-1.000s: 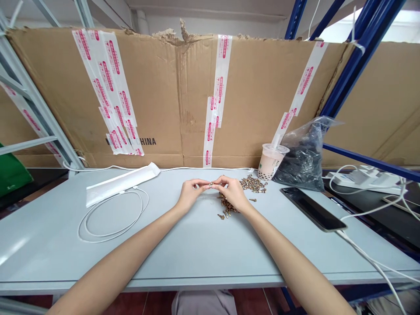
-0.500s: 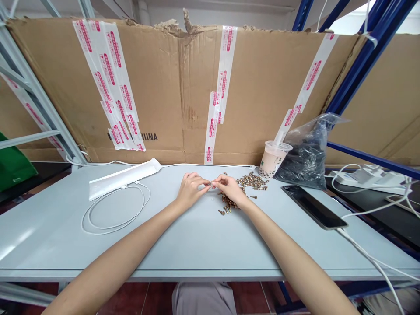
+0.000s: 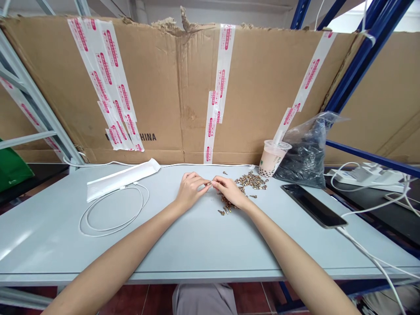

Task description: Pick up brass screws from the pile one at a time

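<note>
The left hand [image 3: 190,190] and the right hand [image 3: 229,191] meet above the pale gray table [image 3: 49,236], and their fingertips hold together one small screw [image 3: 209,184]. Brass screws [image 3: 251,180] lie scattered under the right hand and toward 2 o'clock. Further at 2 o'clock, a milk tea cup [image 3: 272,158] stands beside a plastic bag of dark parts [image 3: 303,153]. A smartphone [image 3: 311,205] lies at 3 o'clock, and a coiled white cable [image 3: 111,214] lies at 9 o'clock.

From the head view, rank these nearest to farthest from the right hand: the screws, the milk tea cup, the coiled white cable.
Nearest to the right hand:
1. Brass-coloured screws, directly below it on the table.
2. Milk tea cup, back right.
3. Coiled white cable, table's left side.
</note>
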A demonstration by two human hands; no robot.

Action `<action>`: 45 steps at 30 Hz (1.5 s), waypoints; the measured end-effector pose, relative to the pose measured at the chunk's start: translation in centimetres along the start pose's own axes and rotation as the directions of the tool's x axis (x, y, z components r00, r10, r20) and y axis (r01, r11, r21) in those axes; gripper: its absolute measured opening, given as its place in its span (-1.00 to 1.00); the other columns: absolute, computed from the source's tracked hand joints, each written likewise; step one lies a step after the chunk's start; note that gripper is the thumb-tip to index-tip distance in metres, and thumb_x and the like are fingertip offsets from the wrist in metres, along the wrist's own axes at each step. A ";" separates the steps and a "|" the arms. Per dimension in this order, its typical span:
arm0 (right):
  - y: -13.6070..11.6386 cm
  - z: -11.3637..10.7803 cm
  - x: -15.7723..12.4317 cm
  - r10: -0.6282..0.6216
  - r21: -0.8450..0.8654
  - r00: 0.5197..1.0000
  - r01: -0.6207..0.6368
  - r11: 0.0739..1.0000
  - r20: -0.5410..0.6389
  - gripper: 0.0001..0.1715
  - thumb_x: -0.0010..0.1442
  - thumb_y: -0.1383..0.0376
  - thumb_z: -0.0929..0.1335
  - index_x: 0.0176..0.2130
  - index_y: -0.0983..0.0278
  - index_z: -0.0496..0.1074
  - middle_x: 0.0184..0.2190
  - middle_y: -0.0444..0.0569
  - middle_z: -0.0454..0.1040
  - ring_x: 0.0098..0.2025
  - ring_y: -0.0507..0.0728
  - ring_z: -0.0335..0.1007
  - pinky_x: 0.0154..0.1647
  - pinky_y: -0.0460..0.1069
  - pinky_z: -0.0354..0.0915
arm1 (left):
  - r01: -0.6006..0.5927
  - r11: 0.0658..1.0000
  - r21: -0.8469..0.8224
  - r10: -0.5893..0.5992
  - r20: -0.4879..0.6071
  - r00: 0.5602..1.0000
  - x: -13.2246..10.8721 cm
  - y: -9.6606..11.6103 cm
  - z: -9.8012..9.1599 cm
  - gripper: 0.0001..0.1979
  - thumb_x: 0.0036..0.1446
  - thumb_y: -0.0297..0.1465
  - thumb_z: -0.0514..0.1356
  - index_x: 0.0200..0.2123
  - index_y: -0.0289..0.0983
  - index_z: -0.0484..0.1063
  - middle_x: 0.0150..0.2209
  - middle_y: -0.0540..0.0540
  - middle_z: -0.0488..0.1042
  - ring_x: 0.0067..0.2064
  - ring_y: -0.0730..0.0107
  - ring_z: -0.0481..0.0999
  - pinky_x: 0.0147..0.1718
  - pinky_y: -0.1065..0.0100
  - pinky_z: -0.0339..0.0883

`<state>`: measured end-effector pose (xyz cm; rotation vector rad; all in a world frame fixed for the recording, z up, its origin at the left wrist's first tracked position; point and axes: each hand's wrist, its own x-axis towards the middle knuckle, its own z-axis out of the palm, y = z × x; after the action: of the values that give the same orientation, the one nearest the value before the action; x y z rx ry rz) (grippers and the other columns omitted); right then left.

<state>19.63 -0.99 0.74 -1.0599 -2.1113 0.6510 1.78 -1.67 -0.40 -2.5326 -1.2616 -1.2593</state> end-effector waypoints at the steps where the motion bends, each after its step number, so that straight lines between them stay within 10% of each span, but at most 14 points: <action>1: 0.0 0.0 0.0 0.000 -0.016 1.000 -0.001 1.000 -0.013 -0.63 0.19 0.07 0.16 -0.44 0.26 0.30 -0.57 -0.18 0.27 -0.49 0.01 0.17 -0.41 -0.11 0.09 | 0.011 1.000 -0.002 -0.011 -0.013 1.000 0.0 0.1 0.0 -0.78 0.12 -0.25 0.09 -0.30 -0.18 0.51 -0.38 -0.06 0.54 -0.28 0.31 0.34 -0.16 0.22 0.03; 17: -1.1 0.2 -0.1 -0.131 -0.396 0.986 0.081 0.915 -0.101 -0.67 0.23 0.13 0.14 -0.31 0.23 0.37 -0.36 -0.06 0.46 -0.32 0.08 0.31 -0.27 -0.07 0.06 | 0.015 1.000 0.002 -0.015 -0.010 1.000 0.0 -0.1 -0.1 -0.76 0.13 -0.25 0.08 -0.32 -0.20 0.50 -0.36 -0.05 0.53 -0.25 0.31 0.33 -0.11 0.23 -0.02; 36: -0.2 0.0 -0.2 -0.011 -0.069 0.995 0.018 0.997 0.098 -0.59 0.21 0.04 0.14 -0.44 0.28 0.27 -0.61 -0.18 0.26 -0.55 -0.01 0.11 -0.48 -0.12 0.01 | -0.135 0.982 0.132 0.138 -0.016 0.990 -0.2 -0.3 0.1 -0.82 0.15 -0.32 0.08 -0.32 -0.22 0.46 -0.38 -0.01 0.52 -0.25 0.37 0.35 -0.16 0.25 0.03; 45: 0.4 0.1 0.0 0.056 -0.204 0.993 -0.035 0.978 0.099 -0.40 0.23 0.01 0.06 -0.58 0.31 0.29 -0.67 -0.15 0.24 -0.58 0.00 0.13 -0.47 -0.09 -0.02 | -0.164 0.979 0.120 0.162 0.026 0.986 -0.3 0.0 0.3 -0.83 0.15 -0.33 0.09 -0.34 -0.22 0.46 -0.39 0.00 0.52 -0.24 0.38 0.35 -0.16 0.26 0.04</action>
<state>19.80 -0.78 0.41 -1.2111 -2.2878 0.5317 1.93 -1.75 -0.81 -2.5052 -1.0717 -1.0960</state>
